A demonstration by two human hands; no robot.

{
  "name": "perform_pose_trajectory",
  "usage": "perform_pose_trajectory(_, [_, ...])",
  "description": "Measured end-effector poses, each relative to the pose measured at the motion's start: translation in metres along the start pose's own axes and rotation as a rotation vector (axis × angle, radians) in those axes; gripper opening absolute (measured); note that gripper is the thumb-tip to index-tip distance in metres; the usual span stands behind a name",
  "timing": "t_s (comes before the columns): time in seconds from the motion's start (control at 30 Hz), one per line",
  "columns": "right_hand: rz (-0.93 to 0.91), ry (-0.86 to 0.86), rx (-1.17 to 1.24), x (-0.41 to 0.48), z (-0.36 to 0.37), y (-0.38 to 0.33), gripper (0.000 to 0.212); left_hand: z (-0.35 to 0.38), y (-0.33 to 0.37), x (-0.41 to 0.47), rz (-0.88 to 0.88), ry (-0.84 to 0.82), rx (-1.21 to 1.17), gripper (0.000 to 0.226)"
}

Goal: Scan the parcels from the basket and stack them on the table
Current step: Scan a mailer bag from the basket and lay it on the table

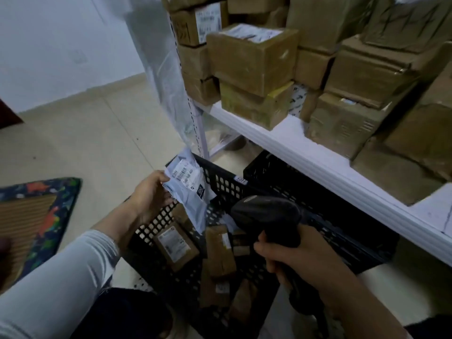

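Nearest, right hand (300, 263): fingers clenched round the grip of a black hand scanner (269, 216), smooth rounded plastic head aimed up and left. Below it, black plastic basket (220, 182) on the floor, lattice walls with square holes; inside lie several small brown parcels (175, 248), taped card or kraft paper, flat and oblong, lying at odd angles, some label-up. Left hand (151, 192), beyond a pale sleeve, grasps the left edge of a grey-white mailer bag (188, 184) between thumb and fingers, holding it up over the basket's far-left corner. The bag is thin, crinkled plastic film, limp at its lower end; its printed label (183, 172) faces the camera, slightly rumpled. Step in hand, as judged: scanning this bag. The next move calls for the label pulled flat and square to the scanner head, then the bag carried right and up. Further right, a second black crate (318, 199) sits under a white shelf (318, 162), the likely stacking surface, already crowded with taped cardboard boxes (252, 59), blocky, dull brown; free room shows mainly along its front edge.
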State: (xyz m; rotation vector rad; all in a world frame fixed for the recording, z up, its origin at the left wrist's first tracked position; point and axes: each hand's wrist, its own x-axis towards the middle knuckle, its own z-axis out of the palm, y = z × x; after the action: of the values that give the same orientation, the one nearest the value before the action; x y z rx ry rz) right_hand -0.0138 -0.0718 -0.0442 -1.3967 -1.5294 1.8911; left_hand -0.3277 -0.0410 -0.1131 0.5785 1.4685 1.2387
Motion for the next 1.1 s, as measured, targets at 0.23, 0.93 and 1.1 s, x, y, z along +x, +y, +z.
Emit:
perform_pose_trajectory(0.23, [-0.201,0.086,-0.113,-0.033,-0.003,-0.022,0.018,0.012,0.054,-0.022,0.105,-0.072,-0.037,0.016])
perform_pose_trajectory(0.93, [-0.258,0.181,0.110,-0.081,-0.006,-0.033,0.021,0.065,0.103,-0.061,0.276,0.054,0.230,0.016])
perform_pose_trajectory(1.1, [-0.297,0.179,0.158,-0.091,-0.010,-0.033,0.024,0.080,0.113,-0.069,0.306,0.038,0.265,0.017])
